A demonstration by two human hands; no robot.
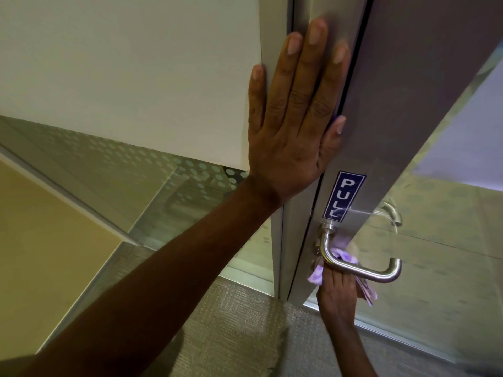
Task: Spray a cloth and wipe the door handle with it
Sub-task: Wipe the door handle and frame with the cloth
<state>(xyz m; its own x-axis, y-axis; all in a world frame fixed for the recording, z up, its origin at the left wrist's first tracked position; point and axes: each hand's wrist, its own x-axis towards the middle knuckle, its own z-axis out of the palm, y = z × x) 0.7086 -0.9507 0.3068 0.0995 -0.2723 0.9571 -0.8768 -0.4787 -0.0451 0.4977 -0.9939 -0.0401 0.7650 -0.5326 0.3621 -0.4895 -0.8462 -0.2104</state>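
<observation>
Currently mid-wipe, spray step apparently done; no bottle in view. Brushed-aluminium door frame stile with blue PULL sticker [353, 131] is braced by the left hand [292, 115], fingers spread flat, gripping nothing. Below, the right hand [337, 292] has its fingers closed around a bunched lilac-and-white cloth [344, 255], pressed up against the satin steel lever door handle [362, 270] near its bend. Free end of the lever looks uncovered, probably left to wipe.

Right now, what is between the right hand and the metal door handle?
In the head view, a purple and white cloth lies between the right hand and the door handle, bunched against the bar from below and behind.
</observation>
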